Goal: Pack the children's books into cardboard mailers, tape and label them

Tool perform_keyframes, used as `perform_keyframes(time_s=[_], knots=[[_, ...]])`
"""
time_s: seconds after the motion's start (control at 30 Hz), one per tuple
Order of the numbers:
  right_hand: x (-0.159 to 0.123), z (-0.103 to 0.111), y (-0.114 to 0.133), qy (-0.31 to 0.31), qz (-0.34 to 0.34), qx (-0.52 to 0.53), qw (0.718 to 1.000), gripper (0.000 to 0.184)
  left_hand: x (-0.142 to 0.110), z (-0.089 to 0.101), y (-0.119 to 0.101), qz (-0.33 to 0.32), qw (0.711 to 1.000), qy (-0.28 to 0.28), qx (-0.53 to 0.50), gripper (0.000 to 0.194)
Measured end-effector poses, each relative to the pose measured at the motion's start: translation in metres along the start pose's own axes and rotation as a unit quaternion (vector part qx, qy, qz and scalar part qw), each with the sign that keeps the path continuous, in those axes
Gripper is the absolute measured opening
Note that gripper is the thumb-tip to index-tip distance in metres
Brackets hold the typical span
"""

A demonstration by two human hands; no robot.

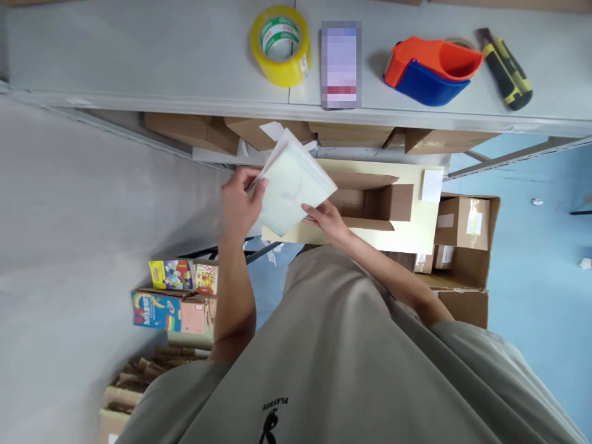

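Observation:
Both my hands hold a thin stack of pale, greenish-white paper sheets (293, 185) in front of my chest. My left hand (240, 203) is closed on the stack's left edge, thumb on top. At the stack's lower right corner, the fingers of my right hand (326, 219) pinch it. The sheets are tilted and partly cover an open cardboard box (374, 200) that rests on a pale yellow board (416, 237).
On the grey shelf top (139, 55) above lie a yellow tape roll (280, 44), a blurred flat item (341, 65), an orange and blue tape dispenser (432, 69) and a yellow-black utility knife (506, 69). Cardboard boxes (465, 246) stand at right; colourful booklets (173, 296) lower left.

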State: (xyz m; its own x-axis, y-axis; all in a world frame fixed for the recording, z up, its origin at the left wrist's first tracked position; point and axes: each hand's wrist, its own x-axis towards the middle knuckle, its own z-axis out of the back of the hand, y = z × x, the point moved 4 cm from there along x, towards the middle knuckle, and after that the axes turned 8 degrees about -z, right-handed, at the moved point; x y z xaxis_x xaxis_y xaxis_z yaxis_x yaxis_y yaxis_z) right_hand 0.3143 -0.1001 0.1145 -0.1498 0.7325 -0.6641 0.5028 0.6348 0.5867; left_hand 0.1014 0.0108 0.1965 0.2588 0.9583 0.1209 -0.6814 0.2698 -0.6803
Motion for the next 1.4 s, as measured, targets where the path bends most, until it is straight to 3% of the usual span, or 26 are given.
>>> perform_keyframes(time_s=[0.07, 0.13, 0.27, 0.4, 0.53, 0.7, 0.87, 1.1, 1.27, 1.4], knots=[[-0.025, 0.035, 0.021, -0.037, 0.08, -0.039, 0.995, 0.07, -0.002, -0.025, -0.038, -0.015, 1.0, 0.004, -0.021, 0.025], [-0.045, 0.069, 0.043, -0.09, 0.166, -0.071, 0.979, 0.073, -0.004, -0.062, -0.065, -0.014, 0.998, 0.002, -0.063, 0.028], [-0.071, 0.128, 0.093, -0.178, 0.271, -0.205, 0.924, 0.071, -0.015, -0.15, -0.097, 0.033, 0.973, -0.027, -0.227, 0.032], [-0.076, 0.166, 0.146, -0.173, 0.291, -0.397, 0.853, 0.057, -0.041, -0.223, -0.119, 0.131, 0.898, -0.028, -0.419, 0.036], [-0.062, 0.172, 0.178, -0.126, 0.262, -0.57, 0.768, 0.046, -0.068, -0.265, -0.129, 0.26, 0.802, 0.002, -0.537, 0.035], [-0.034, 0.15, 0.171, -0.082, 0.2, -0.704, 0.676, 0.04, -0.074, -0.295, -0.125, 0.37, 0.705, 0.032, -0.604, 0.027], [-0.016, 0.13, 0.15, -0.06, 0.15, -0.775, 0.611, 0.046, -0.067, -0.311, -0.112, 0.434, 0.665, 0.039, -0.607, 0.023], [0.003, 0.121, 0.13, -0.07, 0.08, -0.802, 0.588, 0.05, -0.072, -0.323, -0.096, 0.449, 0.668, 0.064, -0.59, 0.027], [0.001, 0.103, 0.13, -0.074, 0.027, -0.823, 0.563, 0.056, -0.077, -0.325, -0.098, 0.533, 0.591, 0.027, -0.605, 0.032], [-0.008, 0.086, 0.135, -0.062, 0.005, -0.84, 0.539, 0.06, -0.076, -0.32, -0.1, 0.563, 0.541, -0.007, -0.625, 0.034]])
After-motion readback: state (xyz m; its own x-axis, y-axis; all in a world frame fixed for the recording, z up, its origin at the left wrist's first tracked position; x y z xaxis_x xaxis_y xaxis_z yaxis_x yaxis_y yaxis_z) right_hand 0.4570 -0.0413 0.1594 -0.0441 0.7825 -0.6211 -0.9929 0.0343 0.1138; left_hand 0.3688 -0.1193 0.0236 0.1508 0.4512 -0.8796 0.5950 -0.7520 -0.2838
